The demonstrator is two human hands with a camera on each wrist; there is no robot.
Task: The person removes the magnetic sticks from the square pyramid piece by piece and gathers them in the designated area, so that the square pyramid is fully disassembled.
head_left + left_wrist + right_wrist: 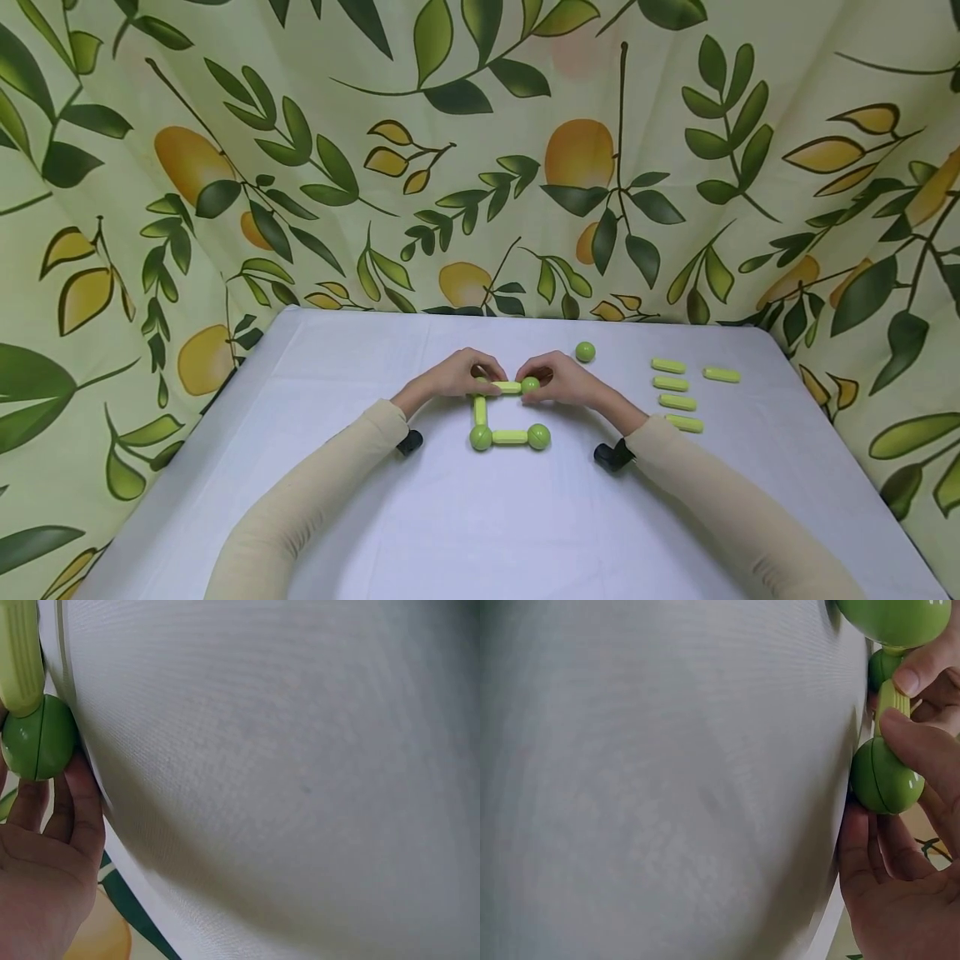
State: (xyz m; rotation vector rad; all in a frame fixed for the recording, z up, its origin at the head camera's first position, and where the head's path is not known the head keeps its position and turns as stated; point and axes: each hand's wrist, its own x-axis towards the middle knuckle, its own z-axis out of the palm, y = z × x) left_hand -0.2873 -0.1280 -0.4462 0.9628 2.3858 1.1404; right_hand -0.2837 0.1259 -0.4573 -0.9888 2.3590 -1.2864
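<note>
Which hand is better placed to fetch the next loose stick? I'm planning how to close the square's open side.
Probably the right hand: the loose sticks lie on its side, close by. The left hand would have to cross over the square frame.

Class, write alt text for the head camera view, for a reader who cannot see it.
Two hands, the left hand and right hand, grip the far side of a square frame of green rods and balls, whose right side is missing, on a white table. A spare ball and five loose rods lie to the right, before a leaf-and-fruit patterned curtain.
</note>
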